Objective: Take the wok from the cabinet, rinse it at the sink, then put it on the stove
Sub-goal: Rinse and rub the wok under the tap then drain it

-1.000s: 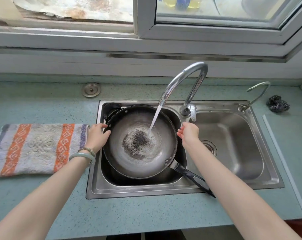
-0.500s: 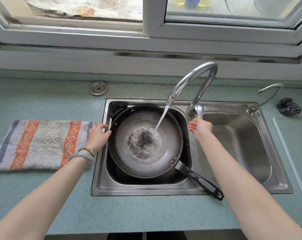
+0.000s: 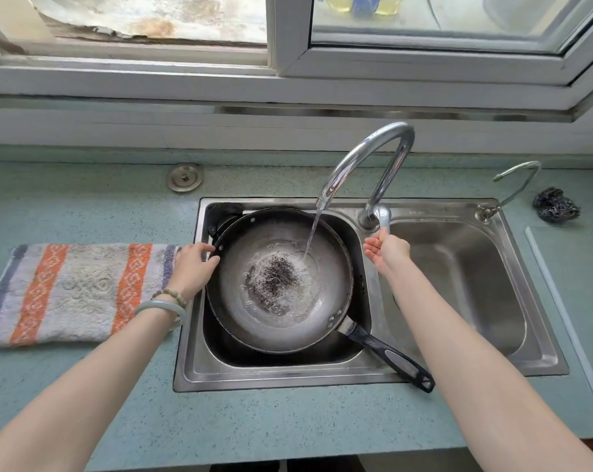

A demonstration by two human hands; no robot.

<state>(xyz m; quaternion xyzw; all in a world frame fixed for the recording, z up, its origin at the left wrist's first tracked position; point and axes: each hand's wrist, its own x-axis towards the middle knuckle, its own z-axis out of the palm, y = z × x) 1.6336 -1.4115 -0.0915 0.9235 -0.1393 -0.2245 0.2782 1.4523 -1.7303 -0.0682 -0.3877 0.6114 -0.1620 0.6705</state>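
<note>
A dark steel wok (image 3: 254, 321) with a black handle (image 3: 394, 359) sits tilted in the left basin of the steel sink (image 3: 288, 379). Its handle points to the front right, over the sink rim. A thin stream from the curved tap (image 3: 366, 148) falls into the wok, where water pools over a dark burnt patch. My left hand (image 3: 194, 267) grips the wok's left rim, thumb inside. Over the divider between the basins, my right hand (image 3: 387, 248) holds the end of the tap lever (image 3: 383, 214).
A striped towel (image 3: 74, 291) lies on the blue-green counter left of the sink. The right basin (image 3: 458, 284) holds nothing. A small second tap (image 3: 519, 178) and a dark scrubber (image 3: 555, 206) are at the back right. A round metal cap (image 3: 185, 177) sits behind the towel.
My right hand rose from beside the wok's right rim to the tap lever and took hold of it. The stream has thinned. My left hand stayed on the wok's rim.
</note>
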